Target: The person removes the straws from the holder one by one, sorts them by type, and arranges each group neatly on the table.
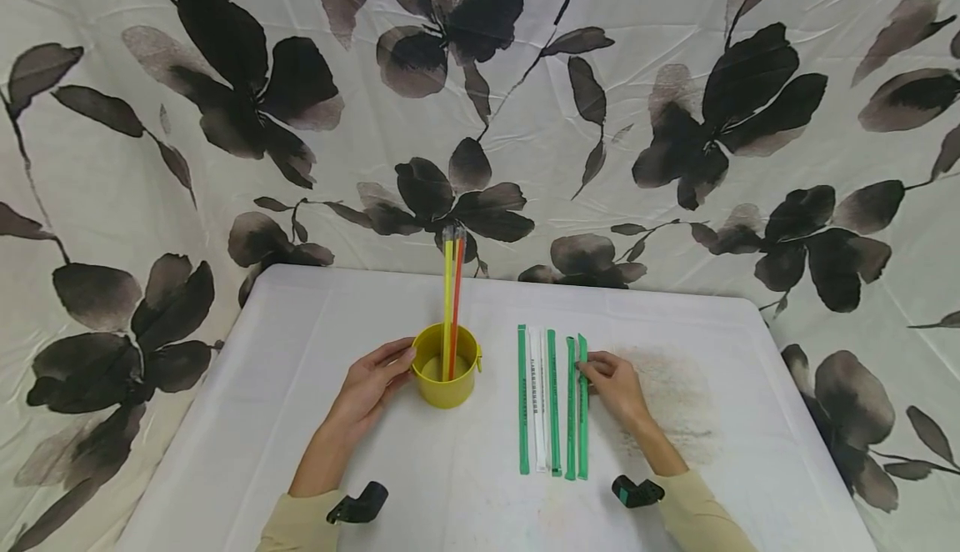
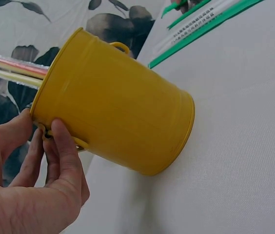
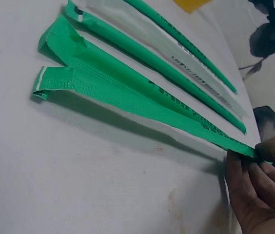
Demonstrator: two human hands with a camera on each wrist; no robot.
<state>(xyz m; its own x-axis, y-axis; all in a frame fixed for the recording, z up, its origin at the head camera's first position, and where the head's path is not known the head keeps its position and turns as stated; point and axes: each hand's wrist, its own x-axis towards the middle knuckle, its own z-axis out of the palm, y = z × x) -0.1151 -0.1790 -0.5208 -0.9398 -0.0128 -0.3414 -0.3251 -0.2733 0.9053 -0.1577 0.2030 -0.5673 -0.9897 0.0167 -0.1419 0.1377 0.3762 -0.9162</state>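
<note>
The left hand (image 1: pixel 371 385) holds a round yellow bucket (image 1: pixel 444 395) in which slim yellow (image 1: pixel 447 285) and red straws (image 1: pixel 459 285) stand; the right hand (image 1: pixel 618 385) pinches the rightmost long green packet (image 1: pixel 583 439) beside other narrow green and white packets (image 1: pixel 538 435) on a white table (image 1: pixel 300 318).

Floral cloth (image 1: pixel 555 135) behind a white table (image 1: pixel 465 485); room type unclear.

Small dark characters, too blurred to read, lined the white wrapper (image 1: pixel 538 419) left of the right fingers (image 3: pixel 237 178) and green wrappers (image 3: pixel 123 78) nearby.
</note>
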